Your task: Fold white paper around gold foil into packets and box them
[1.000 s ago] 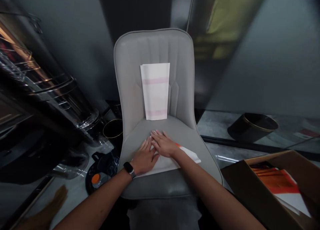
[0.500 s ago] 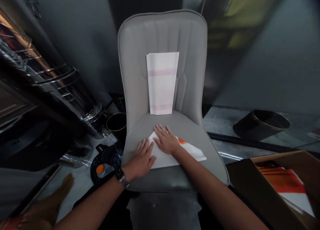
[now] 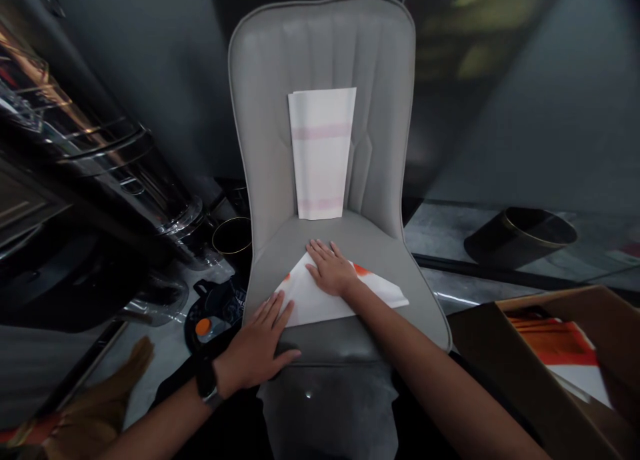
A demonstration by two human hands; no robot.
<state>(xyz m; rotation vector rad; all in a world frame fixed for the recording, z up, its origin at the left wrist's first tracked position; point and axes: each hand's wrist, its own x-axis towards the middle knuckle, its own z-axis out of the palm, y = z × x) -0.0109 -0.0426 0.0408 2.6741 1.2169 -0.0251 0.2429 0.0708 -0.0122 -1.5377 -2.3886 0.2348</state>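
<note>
A folded white paper (image 3: 320, 307) with orange patches lies flat on the seat of a grey padded chair (image 3: 270, 60). My right hand (image 3: 331, 270) rests palm down on its upper middle, fingers stretched out. At the paper's left corner, my left hand (image 3: 257, 343) touches it with its fingertips, fingers spread and the thumb over the seat's front edge. Behind them, a second folded white paper (image 3: 323, 160) with two pale pink bands leans upright against the backrest.
An open cardboard box (image 3: 493, 353) with orange and white printed paper (image 3: 555, 343) inside stands at the right. Left of the chair are a dark bin (image 3: 233, 237), a dark bag (image 3: 225, 300) and an orange-capped bottle (image 3: 205, 328). Another bin shape (image 3: 520, 237) shows at the far right.
My left hand has slid down and left along the paper to its corner, uncovering an orange patch on that edge. My right hand stays on the paper. The view has shifted slightly.
</note>
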